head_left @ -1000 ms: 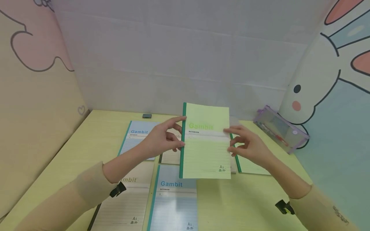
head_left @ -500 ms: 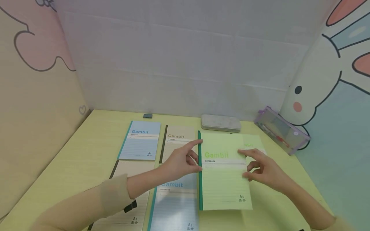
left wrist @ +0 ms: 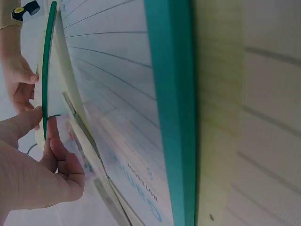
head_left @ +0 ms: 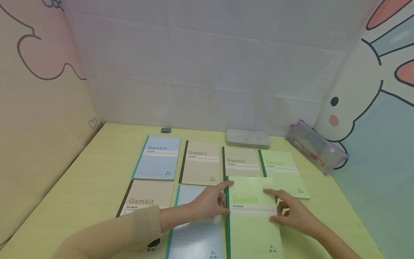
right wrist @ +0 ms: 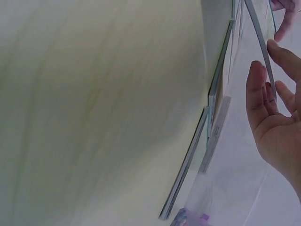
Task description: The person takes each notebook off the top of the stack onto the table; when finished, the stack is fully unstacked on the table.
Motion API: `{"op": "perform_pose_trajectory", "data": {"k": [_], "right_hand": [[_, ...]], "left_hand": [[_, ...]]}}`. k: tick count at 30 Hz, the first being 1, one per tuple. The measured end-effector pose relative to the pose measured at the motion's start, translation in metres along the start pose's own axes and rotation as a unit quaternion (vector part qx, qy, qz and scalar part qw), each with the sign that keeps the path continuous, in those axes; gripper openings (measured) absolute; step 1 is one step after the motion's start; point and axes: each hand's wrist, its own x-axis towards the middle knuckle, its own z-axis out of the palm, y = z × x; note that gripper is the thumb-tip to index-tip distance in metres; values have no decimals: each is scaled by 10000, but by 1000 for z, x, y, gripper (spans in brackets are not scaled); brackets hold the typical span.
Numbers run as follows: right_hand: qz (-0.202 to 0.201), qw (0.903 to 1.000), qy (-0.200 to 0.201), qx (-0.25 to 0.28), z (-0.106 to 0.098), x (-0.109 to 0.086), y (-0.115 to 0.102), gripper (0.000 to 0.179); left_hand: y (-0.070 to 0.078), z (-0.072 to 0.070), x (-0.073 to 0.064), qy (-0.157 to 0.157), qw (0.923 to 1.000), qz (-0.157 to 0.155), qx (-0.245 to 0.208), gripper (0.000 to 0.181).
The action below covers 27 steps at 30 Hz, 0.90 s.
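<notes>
A light-green Gambit notebook with a dark-green spine is held above the table's near part, cover up. My left hand pinches its spine edge between thumb and fingers. The opposite edge is pinched by my right hand. In the left wrist view, the notebook's green spine stands apart from the blue notebook lying on the table. From the right wrist, the held notebook's thin edge shows between the thumb and fingers of my right hand. Its lower corner runs out of the head view.
Beside it lie a blue notebook and a beige one. Behind are a blue notebook, two beige ones and a green one. A grey case, mesh pouch and small dark block line the back.
Both hands have brought the green notebook down and to the right, toward the table's near side. The back-row notebooks and grey case it covered now show.
</notes>
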Motion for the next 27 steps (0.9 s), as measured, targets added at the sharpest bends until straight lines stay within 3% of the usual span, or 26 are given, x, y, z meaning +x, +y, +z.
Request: {"op": "perform_pose_trajectory", "data": {"k": [3, 8, 17, 22, 27], "right_hand": [[-17, 9994, -68, -330, 5, 0, 9, 76], [-157, 9987, -345, -328, 10, 0, 18, 75], [4, 9935, -704, -897, 12, 0, 22, 76], [-82, 9881, -758, -1336, 13, 0, 19, 76], [94, 9820, -874, -1674, 13, 1, 16, 76]], "left_hand": [[-3, 5, 1, -117, 9998, -125, 112, 89], [-5, 10, 3, -306, 9987, -305, 287, 87], [-3, 17, 1, -693, 9938, -619, 613, 82], [0, 17, -1, -784, 9904, -622, 957, 80], [5, 17, -2, -856, 9833, -529, 1515, 78]]}}
